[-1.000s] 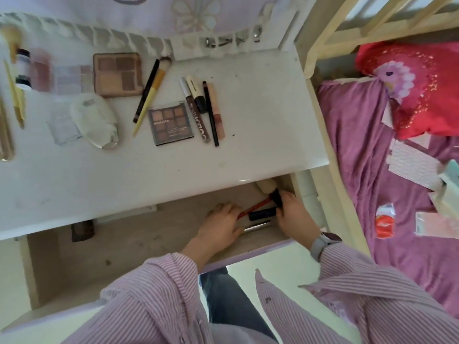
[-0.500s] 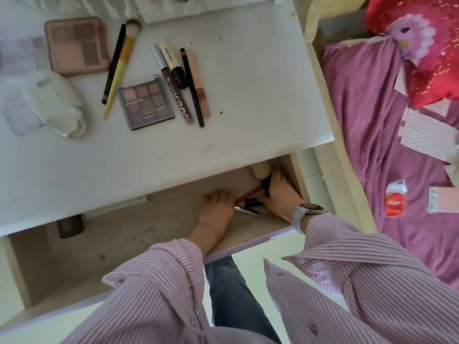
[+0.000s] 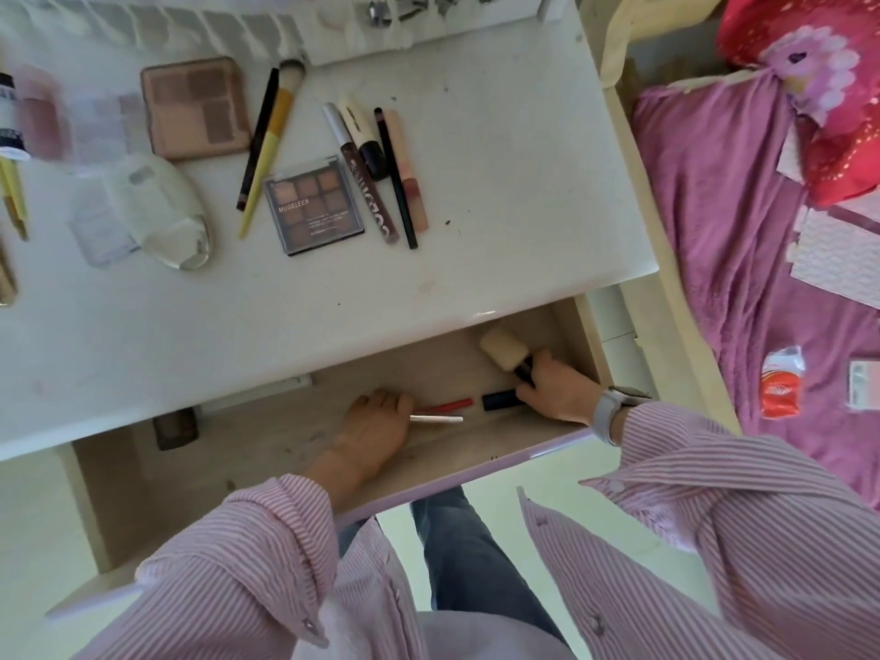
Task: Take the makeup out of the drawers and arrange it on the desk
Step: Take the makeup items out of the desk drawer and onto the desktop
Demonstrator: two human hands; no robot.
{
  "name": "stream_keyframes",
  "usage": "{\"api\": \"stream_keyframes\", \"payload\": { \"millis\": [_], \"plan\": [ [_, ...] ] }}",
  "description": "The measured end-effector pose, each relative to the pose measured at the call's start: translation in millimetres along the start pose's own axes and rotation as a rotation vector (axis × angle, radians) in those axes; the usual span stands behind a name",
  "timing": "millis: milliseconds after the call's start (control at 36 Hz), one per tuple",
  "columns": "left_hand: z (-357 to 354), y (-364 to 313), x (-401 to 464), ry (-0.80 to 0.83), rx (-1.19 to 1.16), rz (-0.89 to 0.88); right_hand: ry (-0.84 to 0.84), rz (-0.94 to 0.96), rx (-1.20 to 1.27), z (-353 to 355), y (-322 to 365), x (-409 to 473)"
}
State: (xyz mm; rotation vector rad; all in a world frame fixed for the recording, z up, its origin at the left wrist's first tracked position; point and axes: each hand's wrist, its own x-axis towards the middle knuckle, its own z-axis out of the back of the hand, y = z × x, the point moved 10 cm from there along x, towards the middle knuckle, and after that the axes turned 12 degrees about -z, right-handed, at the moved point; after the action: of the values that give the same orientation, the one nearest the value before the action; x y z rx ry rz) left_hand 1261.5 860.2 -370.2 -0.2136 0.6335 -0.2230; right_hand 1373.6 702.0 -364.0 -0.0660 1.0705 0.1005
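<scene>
Down in the drawer (image 3: 447, 450), the right hand (image 3: 557, 397) grips a brush (image 3: 505, 352); the left hand (image 3: 376, 421) holds a white stick (image 3: 438, 419) and red pencil (image 3: 450, 404)

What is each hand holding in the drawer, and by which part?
The right hand grips the big brush by its dark handle. The left hand lies over the ends of two thin sticks; a grip cannot be told.
</scene>
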Motion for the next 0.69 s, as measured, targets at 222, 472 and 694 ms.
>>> {"api": "stream_keyframes", "payload": {
  "millis": [222,472,694],
  "plan": [
    [-10,44,-50,0.099,-0.122,0.181,-0.102,0.161,-0.381,-15,30,-11],
    [-9,60,-86,-0.03,-0.24,0.266,0.02,0.162,-0.4,-29,43,-9],
    [12,54,-104,-0.128,-0.267,0.276,-0.049,0.216,-0.395,-25,50,-31]
  ]
}}
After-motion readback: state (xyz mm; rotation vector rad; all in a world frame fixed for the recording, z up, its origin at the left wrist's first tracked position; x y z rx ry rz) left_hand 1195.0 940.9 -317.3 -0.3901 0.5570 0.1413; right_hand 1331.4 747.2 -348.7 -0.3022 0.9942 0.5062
